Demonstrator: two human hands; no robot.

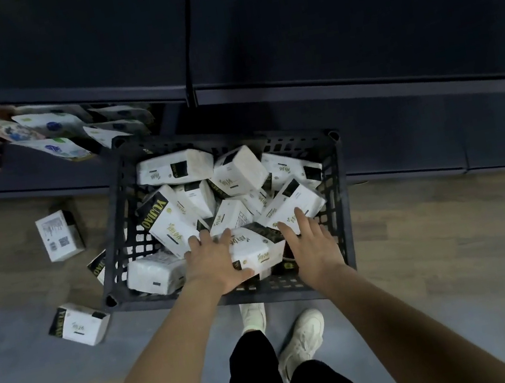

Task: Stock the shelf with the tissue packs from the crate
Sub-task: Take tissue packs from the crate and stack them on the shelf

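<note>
A black slatted crate (342,209) sits on the floor (456,257) just in front of a dark shelf unit (285,35), and it is heaped with white tissue packs (173,167) lying at all angles, many showing a black end band with yellow lettering.

Both hands reach into the near side of the crate. The left hand (215,264) lies on the left end of the nearest tissue pack (259,250), its fingers (205,237) spread and fairly straight over the pack's top while the thumb runs along the pack's near edge at 6 o'clock. The right hand (312,245) rests against the right end of the same pack, fingers extended toward 12 o'clock with the tips touching the tilted pack (293,201) just beyond it. The pack sits between the 2 hands; whether either hand has actually closed around it cannot be told, as the fingers look spread and not curled.

Outside the crate, at 9 o'clock, 3 loose packs lie on the floor: 1 upright-looking pack (59,235) showing a printed panel, 1 partly hidden pack (98,267) against the crate wall, and 1 pack (78,324) near the crate's near left corner.

At 10 o'clock a lower shelf (22,163) holds other bagged goods (47,128) with blue markings. At 6 o'clock are the person's black trousers (258,374) and white shoes (302,340).
</note>
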